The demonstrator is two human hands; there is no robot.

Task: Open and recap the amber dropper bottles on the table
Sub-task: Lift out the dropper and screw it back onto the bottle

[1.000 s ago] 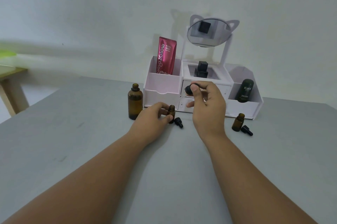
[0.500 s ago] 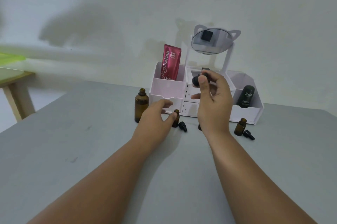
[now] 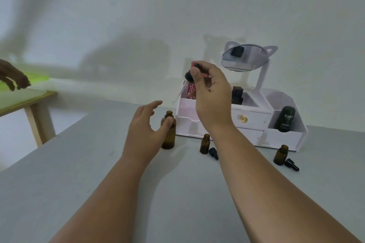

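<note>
Your right hand (image 3: 212, 96) pinches the round black dropper cap (image 3: 189, 75) with its thin clear pipette, high over the matte grey table (image 3: 79, 163). Your left hand (image 3: 146, 130) is spread, thumb touching the tall, uncapped amber glass bottle (image 3: 169, 140).

On the table (image 3: 79, 183), tall bottle (image 3: 169, 138) left of organiser (image 3: 250, 120), middle bottle (image 3: 205, 144) and right bottle (image 3: 280, 154) before it

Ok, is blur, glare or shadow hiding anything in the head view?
Head view: soft even light, no glare; arm shadows fall on the table beside the tall amber bottle, not hiding it. Head view: the dropper pinched by the right hand has a faint glass tube; the bystander's hand far left is blurred.
</note>
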